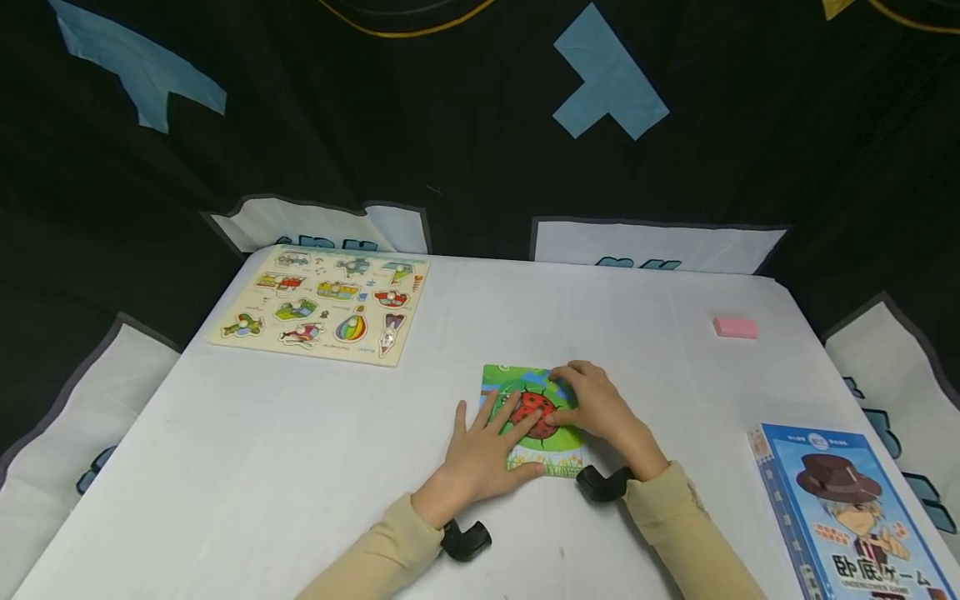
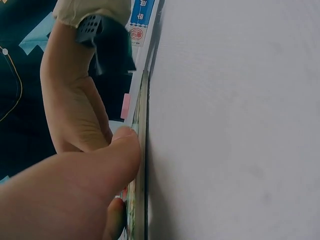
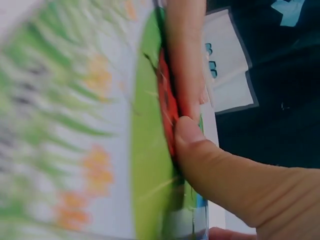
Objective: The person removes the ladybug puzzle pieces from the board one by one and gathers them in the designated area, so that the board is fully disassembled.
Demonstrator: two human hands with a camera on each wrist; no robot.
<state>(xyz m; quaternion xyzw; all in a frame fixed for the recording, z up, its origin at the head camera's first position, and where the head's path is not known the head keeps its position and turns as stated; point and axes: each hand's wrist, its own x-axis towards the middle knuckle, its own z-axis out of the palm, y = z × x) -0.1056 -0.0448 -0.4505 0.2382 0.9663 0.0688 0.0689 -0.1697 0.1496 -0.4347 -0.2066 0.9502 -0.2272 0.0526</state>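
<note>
A small square ladybug puzzle (image 1: 551,461) lies on the white table, its red ladybug on a green ground. Spread over its left part, my left hand (image 1: 487,458) rests with straight fingers, their tips on the ladybug. In the left wrist view the left thumb (image 2: 125,155) lies along the puzzle's edge. My right hand (image 1: 600,408) holds the puzzle at the upper right, fingers bent at the top edge. Close up, the right thumb (image 3: 192,135) presses on the red ladybug (image 3: 167,100), beside a left finger (image 3: 185,60). The right fingertips' underside is hidden.
A wooden peg puzzle board (image 1: 341,304) with vehicle pictures lies at the back left. A pink block (image 1: 735,327) sits at the back right. A blue box (image 1: 840,508) with a cartoon figure stands at the front right. Dark cloth (image 1: 450,150) hangs behind the table.
</note>
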